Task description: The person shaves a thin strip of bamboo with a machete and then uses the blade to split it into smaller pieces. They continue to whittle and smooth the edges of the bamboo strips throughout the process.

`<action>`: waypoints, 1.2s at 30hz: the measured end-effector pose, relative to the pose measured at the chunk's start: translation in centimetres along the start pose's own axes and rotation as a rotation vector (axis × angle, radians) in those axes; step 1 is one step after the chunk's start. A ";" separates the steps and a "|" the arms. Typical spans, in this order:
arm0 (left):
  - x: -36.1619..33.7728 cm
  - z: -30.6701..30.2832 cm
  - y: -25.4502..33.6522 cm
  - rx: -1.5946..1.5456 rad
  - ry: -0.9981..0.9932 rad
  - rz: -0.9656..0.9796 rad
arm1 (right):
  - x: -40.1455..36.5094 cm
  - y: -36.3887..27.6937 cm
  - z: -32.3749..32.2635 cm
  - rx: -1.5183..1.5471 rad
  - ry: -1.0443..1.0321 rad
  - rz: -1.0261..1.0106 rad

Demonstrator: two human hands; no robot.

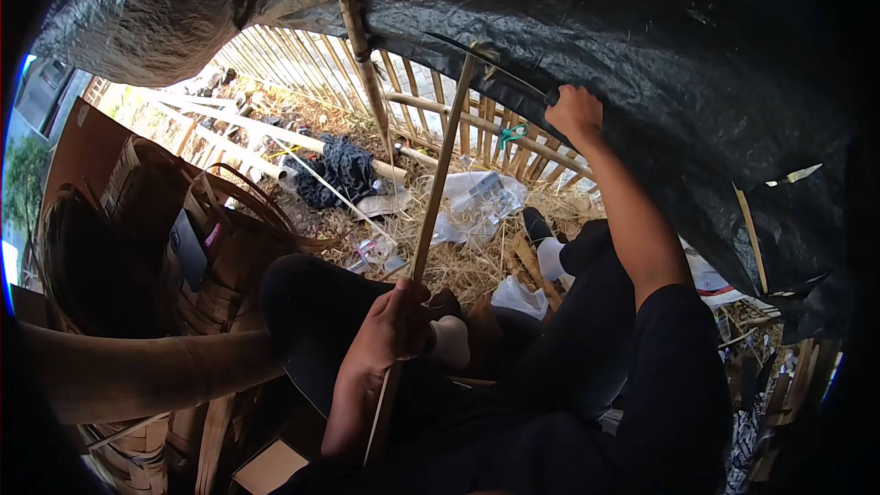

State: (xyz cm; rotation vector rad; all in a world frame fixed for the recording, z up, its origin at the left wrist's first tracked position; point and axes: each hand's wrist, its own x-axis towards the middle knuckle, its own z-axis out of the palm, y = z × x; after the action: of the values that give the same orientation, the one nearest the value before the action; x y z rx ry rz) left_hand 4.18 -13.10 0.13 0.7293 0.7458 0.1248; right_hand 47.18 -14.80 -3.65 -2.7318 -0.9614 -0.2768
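Note:
My left hand point(396, 325) is closed around the lower part of a long bamboo strip point(434, 197), which stands steeply and leans a little to the right at its top. In my right hand point(576, 115), held out high at the arm's full reach, is the dark handle of a long knife point(515, 79). Its thin blade points up and left, crossing close by the strip's upper end. A pale frayed tuft shows there beside the blade. My crossed legs in dark trousers lie beneath both hands.
Woven bamboo baskets point(243, 247) and a thick bamboo pole point(156, 371) stand at left. Dark plastic sheeting point(623, 18) hangs overhead and to the right. Ahead are a bamboo fence point(302, 60), dry shavings point(477, 261), plastic bags point(481, 202) and a dark cloth point(335, 170).

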 end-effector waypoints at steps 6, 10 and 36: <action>0.8 -1.7 0.9 0.020 0.029 0.092 | -5.3 -4.6 0.1 0.181 -0.051 -0.380; 0.3 -1.8 0.6 -0.027 0.018 0.042 | -4.7 -5.1 1.2 0.051 -0.005 -0.360; 3.4 0.1 5.0 -0.267 -0.256 0.153 | -4.3 -5.2 -2.7 0.327 0.079 -0.255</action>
State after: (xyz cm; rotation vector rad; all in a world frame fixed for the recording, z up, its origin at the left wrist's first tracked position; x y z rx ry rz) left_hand 7.48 -8.26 1.46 0.5338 0.4181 0.2597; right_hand 40.31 -14.12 -1.34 -2.2906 -1.2146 -0.2447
